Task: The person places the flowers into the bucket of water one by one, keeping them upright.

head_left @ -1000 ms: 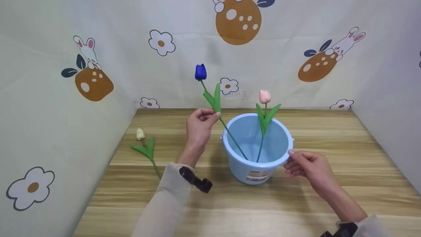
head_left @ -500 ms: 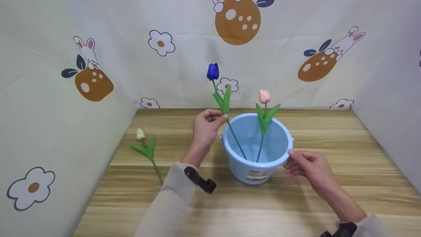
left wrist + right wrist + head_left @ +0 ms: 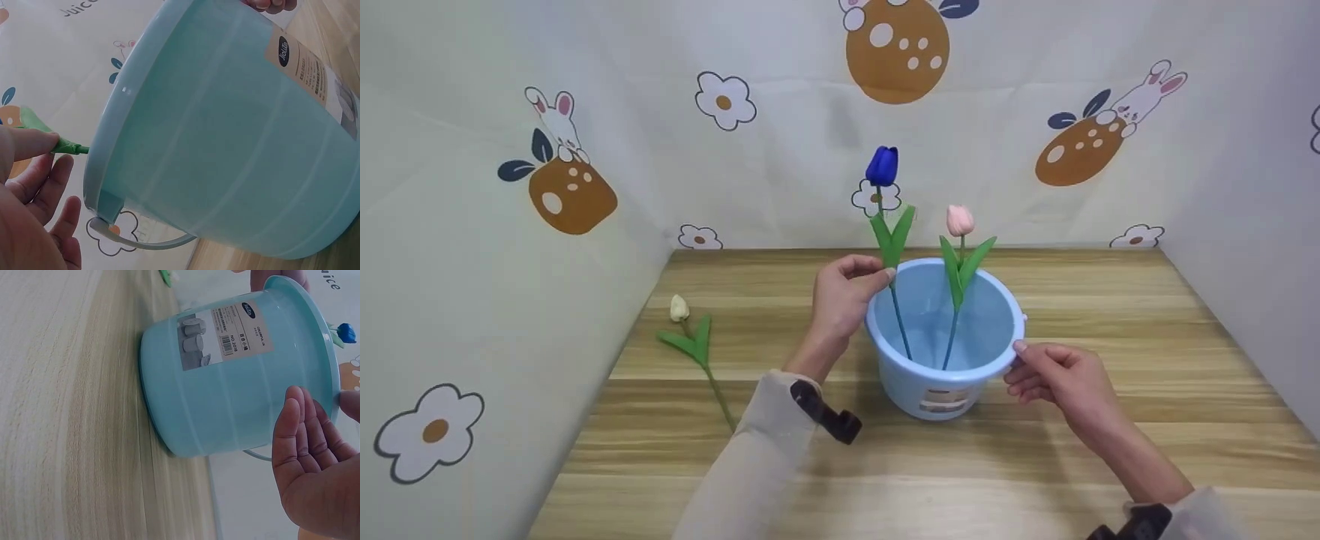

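Between thumb and fingers, my left hand [image 3: 847, 294] pinches a blue artificial tulip [image 3: 883, 166] just below its green leaves. Its stem runs down inside a light blue bucket [image 3: 896, 390], and the hand is at the bucket's left rim. In the left wrist view, the fingers hold the green leaf base [image 3: 67, 147] beside the rim. A pink tulip [image 3: 960, 220] leans inside the bucket with its bloom above the far rim. My right hand [image 3: 1069, 379] holds the bucket's right rim, thumb on top and fingers along the outer wall [image 3: 225, 416].
A white tulip [image 3: 679, 308] lies on the wooden table [image 3: 930, 480] at the left, its stem end hidden by the left sleeve [image 3: 746, 465]. Patterned cloth walls [image 3: 780, 172] enclose the table at the back and sides. The bucket's handle [image 3: 146, 244] hangs down.
My left hand has moved right with the blue tulip, which now stands more upright, with its stem farther inside the bucket. The right hand keeps its place on the rim.
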### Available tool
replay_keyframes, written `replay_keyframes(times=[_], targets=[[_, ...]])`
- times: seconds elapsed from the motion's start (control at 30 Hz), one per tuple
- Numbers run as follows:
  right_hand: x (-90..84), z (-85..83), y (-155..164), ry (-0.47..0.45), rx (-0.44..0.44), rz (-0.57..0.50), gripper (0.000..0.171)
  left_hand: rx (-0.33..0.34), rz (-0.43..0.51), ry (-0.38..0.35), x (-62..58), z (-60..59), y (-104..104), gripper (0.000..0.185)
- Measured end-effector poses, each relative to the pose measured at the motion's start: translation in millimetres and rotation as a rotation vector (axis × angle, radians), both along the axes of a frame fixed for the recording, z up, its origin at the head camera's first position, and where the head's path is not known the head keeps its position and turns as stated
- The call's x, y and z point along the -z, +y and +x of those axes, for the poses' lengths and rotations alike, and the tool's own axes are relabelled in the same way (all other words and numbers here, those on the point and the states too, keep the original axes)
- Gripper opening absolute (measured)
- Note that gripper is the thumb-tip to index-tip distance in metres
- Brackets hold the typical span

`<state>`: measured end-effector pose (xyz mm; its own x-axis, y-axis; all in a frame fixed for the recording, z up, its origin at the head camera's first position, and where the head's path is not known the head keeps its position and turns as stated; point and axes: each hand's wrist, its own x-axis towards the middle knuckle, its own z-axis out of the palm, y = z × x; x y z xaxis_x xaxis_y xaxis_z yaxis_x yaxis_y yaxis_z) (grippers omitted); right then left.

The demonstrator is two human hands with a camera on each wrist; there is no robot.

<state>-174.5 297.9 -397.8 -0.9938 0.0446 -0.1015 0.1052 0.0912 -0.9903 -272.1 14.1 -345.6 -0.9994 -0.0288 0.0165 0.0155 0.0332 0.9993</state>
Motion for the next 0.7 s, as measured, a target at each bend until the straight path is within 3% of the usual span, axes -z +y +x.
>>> replay_keyframes(times=[0.7], targets=[[-1.5,0.0,0.8,-0.002,-0.008,0.025,0.030,0.005,-0.078,-0.056,3.7,-3.5,17.2,0.005]])
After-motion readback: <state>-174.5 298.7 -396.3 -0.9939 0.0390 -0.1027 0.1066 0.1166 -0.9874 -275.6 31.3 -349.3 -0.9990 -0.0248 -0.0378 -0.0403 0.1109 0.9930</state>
